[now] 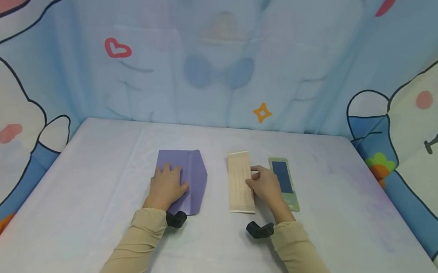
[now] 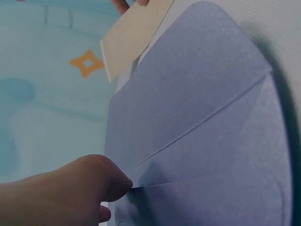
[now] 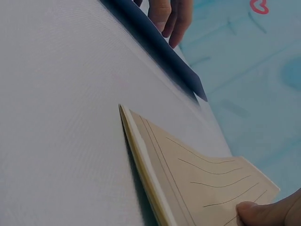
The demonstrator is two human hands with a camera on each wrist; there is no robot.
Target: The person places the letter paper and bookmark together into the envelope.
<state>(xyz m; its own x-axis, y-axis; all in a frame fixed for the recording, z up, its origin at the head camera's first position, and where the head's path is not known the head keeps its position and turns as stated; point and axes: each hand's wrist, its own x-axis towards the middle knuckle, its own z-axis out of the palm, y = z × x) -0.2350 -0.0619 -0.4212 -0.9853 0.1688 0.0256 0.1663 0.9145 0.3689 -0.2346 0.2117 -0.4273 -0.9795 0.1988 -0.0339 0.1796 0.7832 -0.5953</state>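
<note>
Purple paper envelope (image 1: 197,179), flap unfolded, lies on white cloth (image 1: 216,261) beneath a spread left hand (image 1: 167,186).
From the head, I see the right hand (image 1: 267,187) pinching a beige lined paper sheet (image 1: 239,181) beside a green-and-navy card (image 1: 283,174); left wrist, the left thumb (image 2: 110,181) touches the envelope; right wrist, the right thumb (image 3: 258,213) presses the bent sheet.

**Dull Paper and Soft Cloth**

The purple envelope (image 1: 197,179) looks like paper, smooth and not shiny, with sharp fold lines. The tan writing paper (image 1: 240,183) is dull too, and bendy, with thin layers along its edge. The green card (image 1: 282,176) looks smooth, like paper or thin board. The tablecloth (image 1: 200,258) is cloth with a fine, bumpy weave. The curtain (image 1: 158,89) is cloth with soft creases. The sleeves (image 1: 120,262) are wrinkly cloth, and the black wrist pieces (image 1: 177,219) look like hard plastic.
</note>
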